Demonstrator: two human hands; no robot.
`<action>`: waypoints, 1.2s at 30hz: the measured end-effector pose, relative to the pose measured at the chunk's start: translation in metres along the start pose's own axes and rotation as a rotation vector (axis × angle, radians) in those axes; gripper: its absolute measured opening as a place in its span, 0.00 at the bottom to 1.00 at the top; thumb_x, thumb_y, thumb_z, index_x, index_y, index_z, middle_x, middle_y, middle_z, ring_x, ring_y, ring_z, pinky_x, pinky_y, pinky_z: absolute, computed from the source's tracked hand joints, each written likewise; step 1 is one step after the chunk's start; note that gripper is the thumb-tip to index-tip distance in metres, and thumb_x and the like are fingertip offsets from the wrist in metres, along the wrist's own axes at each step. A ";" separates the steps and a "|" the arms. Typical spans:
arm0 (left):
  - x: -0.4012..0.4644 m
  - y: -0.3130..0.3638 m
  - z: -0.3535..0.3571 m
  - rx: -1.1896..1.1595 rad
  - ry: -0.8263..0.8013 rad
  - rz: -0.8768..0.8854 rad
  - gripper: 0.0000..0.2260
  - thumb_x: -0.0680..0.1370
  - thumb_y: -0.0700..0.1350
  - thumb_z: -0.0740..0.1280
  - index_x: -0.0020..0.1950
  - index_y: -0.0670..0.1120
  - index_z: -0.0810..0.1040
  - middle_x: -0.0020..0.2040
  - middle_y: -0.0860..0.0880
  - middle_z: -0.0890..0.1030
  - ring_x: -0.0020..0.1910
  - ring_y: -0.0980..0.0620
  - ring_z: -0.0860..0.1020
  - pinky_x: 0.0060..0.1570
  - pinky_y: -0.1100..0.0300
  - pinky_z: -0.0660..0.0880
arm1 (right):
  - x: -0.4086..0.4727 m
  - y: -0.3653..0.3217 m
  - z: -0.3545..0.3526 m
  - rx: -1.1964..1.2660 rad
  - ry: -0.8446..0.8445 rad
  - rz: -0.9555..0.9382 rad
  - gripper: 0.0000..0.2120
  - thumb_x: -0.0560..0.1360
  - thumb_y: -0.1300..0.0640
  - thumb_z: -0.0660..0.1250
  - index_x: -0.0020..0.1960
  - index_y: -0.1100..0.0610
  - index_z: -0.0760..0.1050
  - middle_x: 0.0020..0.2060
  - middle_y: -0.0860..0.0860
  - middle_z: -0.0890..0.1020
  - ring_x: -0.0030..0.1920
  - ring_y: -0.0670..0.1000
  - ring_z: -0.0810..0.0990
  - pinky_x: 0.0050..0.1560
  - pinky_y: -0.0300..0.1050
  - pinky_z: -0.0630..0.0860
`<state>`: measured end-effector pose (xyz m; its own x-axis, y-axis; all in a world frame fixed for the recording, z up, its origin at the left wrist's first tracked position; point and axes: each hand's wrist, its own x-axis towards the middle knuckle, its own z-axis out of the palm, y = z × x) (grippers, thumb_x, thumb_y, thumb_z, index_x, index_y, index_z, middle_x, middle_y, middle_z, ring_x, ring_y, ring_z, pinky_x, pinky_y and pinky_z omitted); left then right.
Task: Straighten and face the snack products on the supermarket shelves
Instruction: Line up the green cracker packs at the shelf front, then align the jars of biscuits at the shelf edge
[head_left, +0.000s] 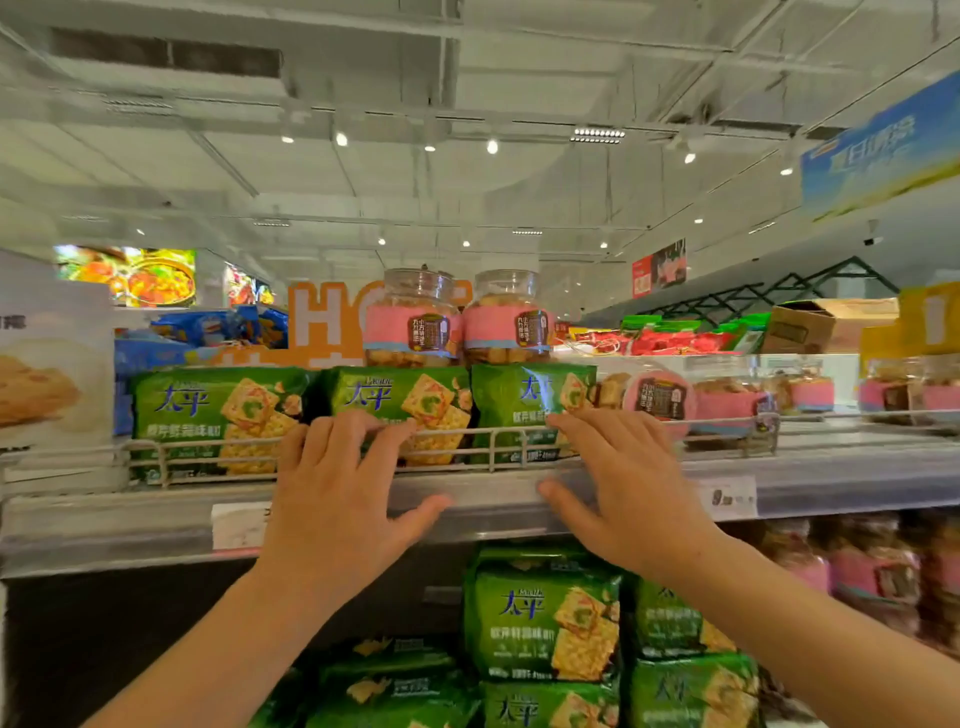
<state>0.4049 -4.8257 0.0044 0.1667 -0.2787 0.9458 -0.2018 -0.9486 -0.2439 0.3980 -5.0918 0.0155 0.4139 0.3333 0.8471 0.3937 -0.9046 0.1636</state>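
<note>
Three green cracker bags stand side by side on the top shelf behind a white wire rail: a left bag, a middle bag and a right bag. My left hand reaches over the rail with straight fingers on the lower front of the middle bag. My right hand has its fingertips on the lower right part of the right bag, thumb spread below along the shelf edge. Neither hand grips a bag.
Two clear biscuit jars with pink labels stand on the bags, and more pink-labelled jars fill the shelf to the right. Several green cracker bags sit on the shelf below. A cardboard box stands far right.
</note>
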 end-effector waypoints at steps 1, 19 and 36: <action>0.001 0.001 -0.002 0.001 -0.011 -0.008 0.31 0.69 0.68 0.63 0.57 0.44 0.80 0.49 0.44 0.72 0.48 0.41 0.72 0.50 0.47 0.66 | 0.000 0.001 0.001 0.012 0.009 -0.005 0.27 0.73 0.38 0.60 0.67 0.52 0.71 0.59 0.49 0.78 0.60 0.54 0.74 0.63 0.54 0.66; 0.103 -0.016 -0.025 -0.505 -0.013 -0.068 0.12 0.76 0.54 0.64 0.55 0.50 0.77 0.43 0.56 0.74 0.43 0.56 0.74 0.45 0.59 0.72 | 0.057 0.023 -0.035 0.297 0.024 0.145 0.20 0.73 0.35 0.56 0.53 0.46 0.77 0.41 0.38 0.79 0.40 0.38 0.76 0.38 0.37 0.73; 0.159 -0.036 0.026 -0.991 -0.335 -0.534 0.16 0.67 0.59 0.75 0.50 0.59 0.75 0.47 0.53 0.82 0.39 0.59 0.83 0.36 0.64 0.79 | 0.183 0.040 0.006 0.920 -0.065 0.443 0.22 0.66 0.38 0.74 0.52 0.48 0.71 0.45 0.48 0.81 0.36 0.44 0.83 0.28 0.35 0.74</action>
<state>0.4641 -4.8396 0.1584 0.6733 -0.0466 0.7379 -0.6679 -0.4663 0.5801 0.4944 -5.0654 0.1739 0.7086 0.0570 0.7033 0.6604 -0.4044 -0.6327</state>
